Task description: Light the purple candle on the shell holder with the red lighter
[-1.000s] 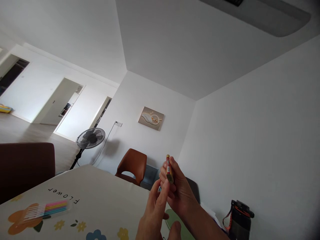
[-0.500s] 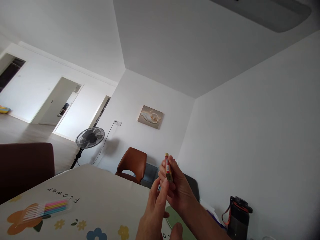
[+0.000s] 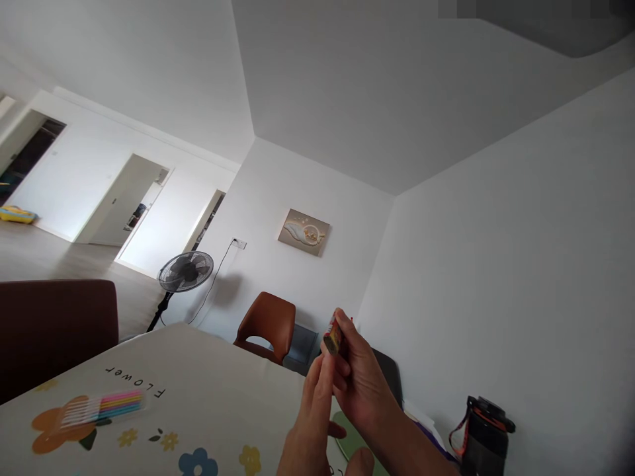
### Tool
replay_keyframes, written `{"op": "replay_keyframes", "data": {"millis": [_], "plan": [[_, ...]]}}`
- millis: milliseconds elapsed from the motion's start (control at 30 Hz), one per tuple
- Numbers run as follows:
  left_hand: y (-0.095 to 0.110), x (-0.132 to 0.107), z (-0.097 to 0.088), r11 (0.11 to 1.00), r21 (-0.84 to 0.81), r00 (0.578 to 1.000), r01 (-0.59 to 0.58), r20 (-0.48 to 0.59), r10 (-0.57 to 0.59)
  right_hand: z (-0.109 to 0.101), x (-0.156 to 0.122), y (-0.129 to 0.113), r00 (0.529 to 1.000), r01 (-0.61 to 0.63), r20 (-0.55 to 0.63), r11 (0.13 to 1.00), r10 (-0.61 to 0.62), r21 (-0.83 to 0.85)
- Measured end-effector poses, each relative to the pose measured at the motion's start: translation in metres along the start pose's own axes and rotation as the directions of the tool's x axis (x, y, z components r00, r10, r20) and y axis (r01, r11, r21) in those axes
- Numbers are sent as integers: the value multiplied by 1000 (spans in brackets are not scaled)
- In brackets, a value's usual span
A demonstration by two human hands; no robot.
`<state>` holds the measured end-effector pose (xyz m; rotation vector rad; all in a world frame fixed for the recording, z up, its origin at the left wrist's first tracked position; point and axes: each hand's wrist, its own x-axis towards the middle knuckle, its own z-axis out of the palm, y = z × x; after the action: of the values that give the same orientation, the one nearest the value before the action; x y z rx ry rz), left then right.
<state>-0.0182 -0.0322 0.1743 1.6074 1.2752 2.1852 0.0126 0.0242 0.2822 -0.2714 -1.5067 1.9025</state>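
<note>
"White walls (image 3: 506, 264) are enclosing the table (image 3: 213, 370). What is standing beyond?"

"An orange-brown chair (image 3: 274, 318), with a black fan (image 3: 186, 270) standing to its left."

"And the hands?"

"The left hand (image 3: 311, 418) is pointing its fingers nearly straight, thumb spread away, clasping nothing; the right hand (image 3: 366, 387) is bending thumb and fingers around something small."

"What is lying on the table?"

"A clear pack of coloured sticks (image 3: 122, 402), near its left side."

"What is the right hand gripping?"

"A small red-and-gold item (image 3: 332, 337), tilting between thumb and fingers. One left fingertip is meeting or nearly meeting its lower end; I cannot tell which."
</note>
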Motion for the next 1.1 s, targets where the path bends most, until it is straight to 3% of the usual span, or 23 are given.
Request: {"op": "replay_keyframes", "data": {"millis": [333, 700, 867, 1100], "plan": [[0, 2, 1, 997, -82, 999, -5, 34, 8, 0, 0, -1, 997, -19, -71, 999, 16, -34], [-5, 1, 7, 1000, -8, 1000, 26, 13, -26, -2, -1, 0, 993, -80, -87, 997, 80, 3], [-1, 2, 5, 997, -76, 999, -2, 48, 5, -5, 1, 2, 996, -59, -70, 998, 62, 36], [5, 0, 8, 997, -73, 1000, 17, -3, -17, -11, 2, 4, 996, -32, -86, 997, 38, 71]]}}
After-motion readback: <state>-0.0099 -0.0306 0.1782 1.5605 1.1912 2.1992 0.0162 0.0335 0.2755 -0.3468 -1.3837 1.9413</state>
